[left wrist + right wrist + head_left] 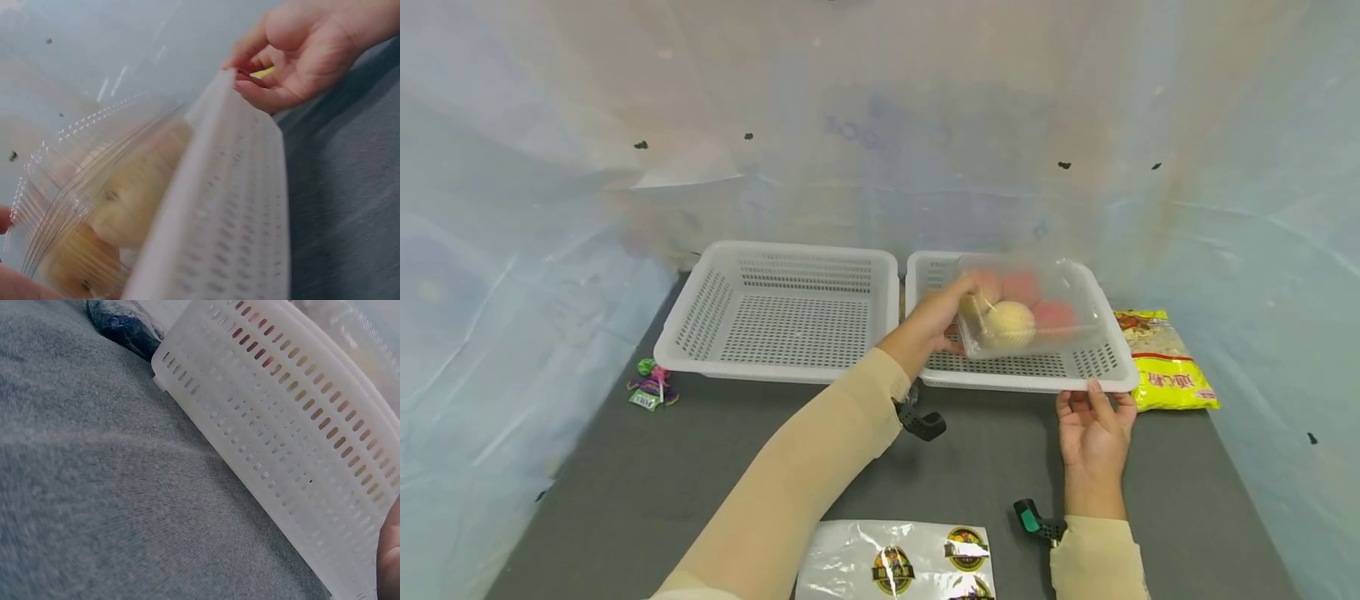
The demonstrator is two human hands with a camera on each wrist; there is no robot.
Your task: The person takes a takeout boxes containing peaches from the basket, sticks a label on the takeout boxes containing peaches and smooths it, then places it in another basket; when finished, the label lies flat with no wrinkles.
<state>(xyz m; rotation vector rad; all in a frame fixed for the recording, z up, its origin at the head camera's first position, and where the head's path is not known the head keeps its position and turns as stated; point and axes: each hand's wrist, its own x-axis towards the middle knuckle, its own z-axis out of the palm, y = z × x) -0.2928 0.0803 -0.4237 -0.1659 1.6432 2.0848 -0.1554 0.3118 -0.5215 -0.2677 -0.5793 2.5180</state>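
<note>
A clear plastic clamshell box point(1078, 304) of red and yellow round fruit point(1010, 324) is tilted in the right white basket point(1022, 383). My left hand point(934, 321) grips the box by its left end. In the left wrist view, yellow fruit point(140, 194) shows through the ribbed plastic beside the basket wall point(231, 206). My right hand point(1097, 433) pinches the basket's front rim near its right corner, thumb on top and fingers beneath. The right wrist view shows the slotted basket side point(269, 425) and part of my right hand point(390, 556).
Left of that basket stands another white basket point(797, 333). Wrapped candies point(653, 386) lie by its front left corner. A yellow food packet point(1172, 362) lies at the right. Near the front edge is a shiny printed plastic sheet or bag point(850, 558) on the dark grey table point(985, 467).
</note>
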